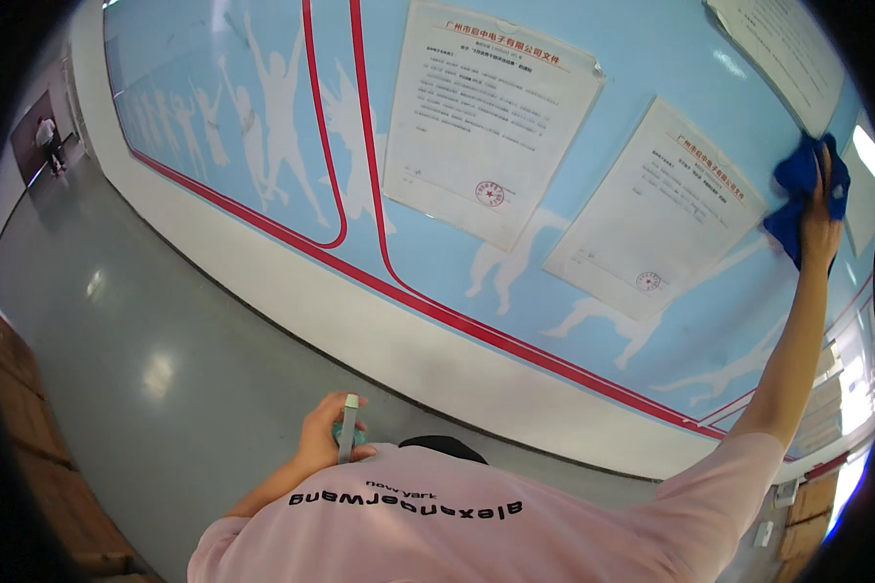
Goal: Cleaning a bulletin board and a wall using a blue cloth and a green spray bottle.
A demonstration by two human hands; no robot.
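My right arm reaches out far to the right, and my right hand (pixel 822 222) presses a blue cloth (pixel 796 175) flat against the light-blue wall panel (pixel 710 68). Folds of the cloth bunch around the fingers, beside the lower corner of a posted paper sheet (pixel 787 58). Close to my body at the lower middle, my left hand (pixel 319 435) is closed around a slim grey object with a pale green tip (pixel 348 426). Something teal shows behind it within the grip; its exact kind cannot be made out.
Two more printed sheets (pixel 486 117) (pixel 661 209) hang on the panel, over white figure silhouettes and red stripes (pixel 515 345). Grey floor (pixel 156 321) runs along the wall's base. Brown cartons (pixel 29 428) line the left side. A person (pixel 49 141) stands far off near a doorway.
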